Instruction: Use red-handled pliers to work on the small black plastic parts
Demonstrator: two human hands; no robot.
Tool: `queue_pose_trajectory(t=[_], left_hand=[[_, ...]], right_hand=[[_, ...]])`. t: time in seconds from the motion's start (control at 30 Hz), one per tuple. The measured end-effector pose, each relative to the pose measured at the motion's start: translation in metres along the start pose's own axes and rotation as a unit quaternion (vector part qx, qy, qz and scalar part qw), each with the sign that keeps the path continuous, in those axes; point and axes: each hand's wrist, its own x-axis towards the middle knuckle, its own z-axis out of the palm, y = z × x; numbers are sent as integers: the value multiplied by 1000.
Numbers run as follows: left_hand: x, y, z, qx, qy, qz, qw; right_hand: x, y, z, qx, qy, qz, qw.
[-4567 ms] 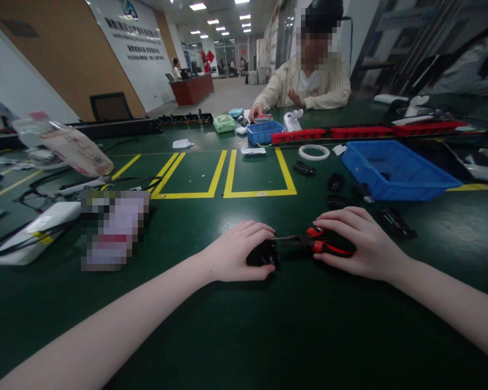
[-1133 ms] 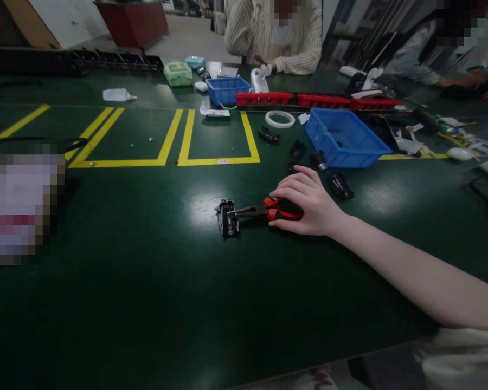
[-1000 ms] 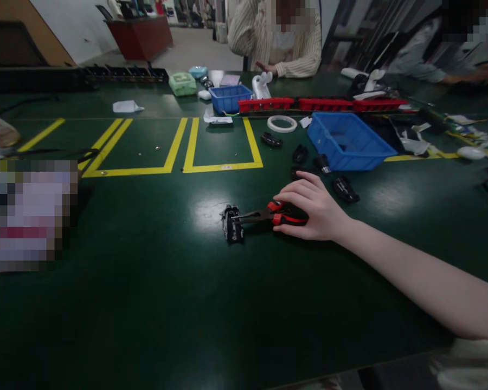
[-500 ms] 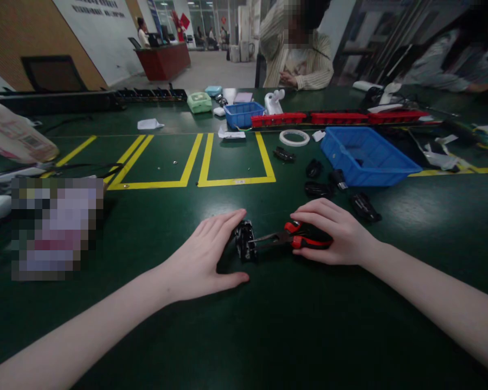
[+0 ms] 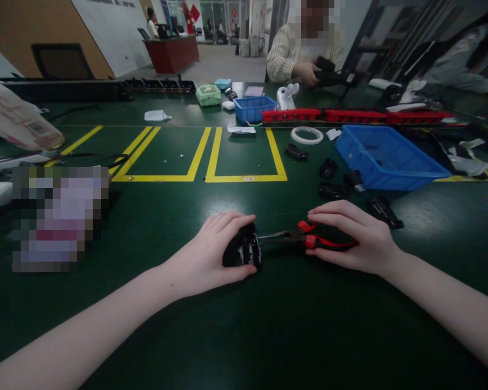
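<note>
My left hand (image 5: 217,249) grips a small black plastic part (image 5: 250,248) between thumb and fingers, low over the green table. The part has pale markings on its face. In my right hand (image 5: 360,238) are long-nose pliers (image 5: 299,236) with red and black handles. Their narrow jaws point left and reach the right side of the black part; whether they pinch anything there is too small to tell. Fingers rest on the upper handle and the thumb lies along the lower one.
Several similar black parts (image 5: 332,190) lie beyond my right hand, beside a large blue bin (image 5: 390,162). Further back are a tape roll (image 5: 307,135), a small blue bin (image 5: 254,110) and a red strip (image 5: 293,115). Across the table a person (image 5: 305,59) holds a dark object.
My left thumb and fingers have closed onto the black part. The pliers have shifted right in view, and their handles look spread wider. The person opposite now holds a dark object.
</note>
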Motion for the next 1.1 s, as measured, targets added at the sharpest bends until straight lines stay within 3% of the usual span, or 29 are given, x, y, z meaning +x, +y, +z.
queue_pose_trajectory(t=[0.23, 1.1], left_hand=[[3, 3, -3, -2, -14, 3, 1000], [3, 1, -4, 21, -24, 26, 999]], right_hand=[[-3, -2, 5, 18, -22, 35, 999], [0, -2, 4, 12, -50, 17, 999]])
